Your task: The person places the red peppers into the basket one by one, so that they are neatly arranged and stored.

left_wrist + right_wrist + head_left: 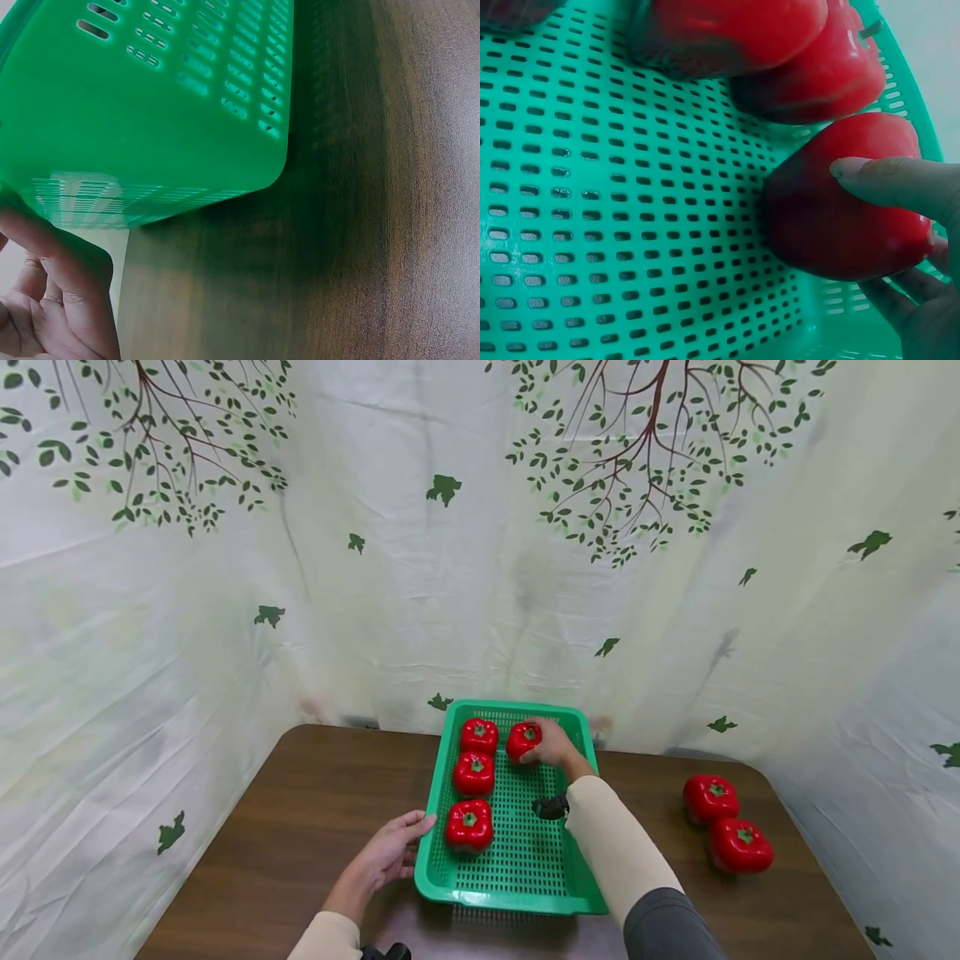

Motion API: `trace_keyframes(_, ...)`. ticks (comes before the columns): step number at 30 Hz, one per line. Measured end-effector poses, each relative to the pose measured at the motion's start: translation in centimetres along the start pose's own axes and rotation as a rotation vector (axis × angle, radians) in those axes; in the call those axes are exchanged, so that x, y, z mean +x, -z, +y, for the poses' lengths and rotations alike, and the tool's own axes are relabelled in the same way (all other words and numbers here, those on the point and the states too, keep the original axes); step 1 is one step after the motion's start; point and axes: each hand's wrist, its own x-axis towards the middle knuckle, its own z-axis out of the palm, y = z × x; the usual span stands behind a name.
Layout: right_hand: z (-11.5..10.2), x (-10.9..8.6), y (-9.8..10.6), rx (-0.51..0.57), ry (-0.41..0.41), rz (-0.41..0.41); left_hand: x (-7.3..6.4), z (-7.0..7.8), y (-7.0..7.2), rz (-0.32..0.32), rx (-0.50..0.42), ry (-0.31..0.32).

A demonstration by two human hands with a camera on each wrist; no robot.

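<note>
Clock face centred on the green basket (517, 904), your 12 o'clock at the far rim. Your right hand (555, 747) is clamped on a red pepper (521, 743), thumb one side, fingers the other, inside the basket just past 12. Three more peppers line the left: far pepper (479, 736) at 11, middle pepper (473, 774) near 10, near pepper (469, 827) between 8 and 9; stems up. Your left hand (385, 852) touches the rim between 8 and 9; cannot tell whether its fingers grip. On the brown table (322, 810), two loose peppers (710, 799) lie around 3.
</note>
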Motion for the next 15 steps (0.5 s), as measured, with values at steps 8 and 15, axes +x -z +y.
trace_keyframes(8,-0.46,0.09,-0.51,-0.003,0.002,-0.001,-0.02,-0.06,0.17,-0.015,-0.011,-0.011)
trace_keyframes(15,-0.22,0.39,-0.77,0.001,-0.004,0.008,-0.02,-0.01,0.17,-0.020,-0.014,-0.010)
